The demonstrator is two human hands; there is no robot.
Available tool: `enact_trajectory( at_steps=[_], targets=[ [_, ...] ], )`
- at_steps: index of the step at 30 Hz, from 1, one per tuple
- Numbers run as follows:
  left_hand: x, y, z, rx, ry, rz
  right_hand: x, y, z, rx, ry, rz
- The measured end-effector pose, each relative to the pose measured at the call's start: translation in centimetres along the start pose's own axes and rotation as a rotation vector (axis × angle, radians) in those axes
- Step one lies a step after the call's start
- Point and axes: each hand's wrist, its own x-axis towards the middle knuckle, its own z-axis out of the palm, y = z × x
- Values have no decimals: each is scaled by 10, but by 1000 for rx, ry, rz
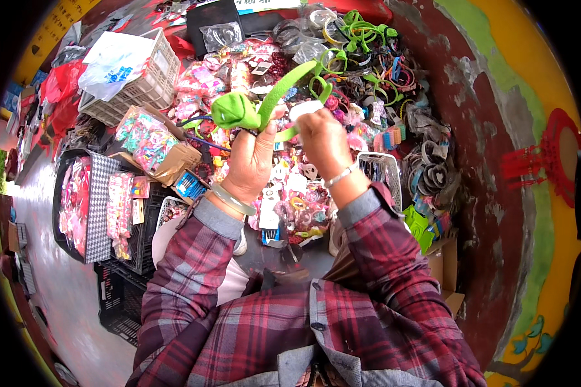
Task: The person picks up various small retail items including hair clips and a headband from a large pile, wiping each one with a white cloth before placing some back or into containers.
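Observation:
A fuzzy green headband (pixel 289 85) with a soft green plush knob is held up in front of me. My left hand (pixel 252 160) is closed round it, thumb up along the band below the knob. My right hand (pixel 326 140) is closed at the band's other side, on a white piece (pixel 305 108), whose kind I cannot make out. Its fingertips are partly hidden behind the hand. A pale bangle (pixel 234 200) circles my left wrist, and a thin silver bracelet (pixel 341 175) my right one. Below the hands lie heaped hair accessories (pixel 295 200), many pink.
More green headbands (pixel 361 32) lie at the far right of the heap. To the left stand a white crate (pixel 163 71), a cardboard box (pixel 174 155) of packaged goods and a checked basket (pixel 100 206). A small white basket (pixel 382 169) is near my right wrist. The wall (pixel 478 161) rises at the right.

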Motion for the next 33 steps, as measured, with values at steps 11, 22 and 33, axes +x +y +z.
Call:
enact_trajectory(
  at_steps=[11,22,33],
  targets=[
    [-1,1,-10,0,45,-58,-16,-48,1,674,-21,265],
    [4,-1,-16,-386,52,-463,25,49,-38,-243,361,150],
    [17,-20,-54,-929,339,-668,25,15,-58,1064,19,514]
  ],
)
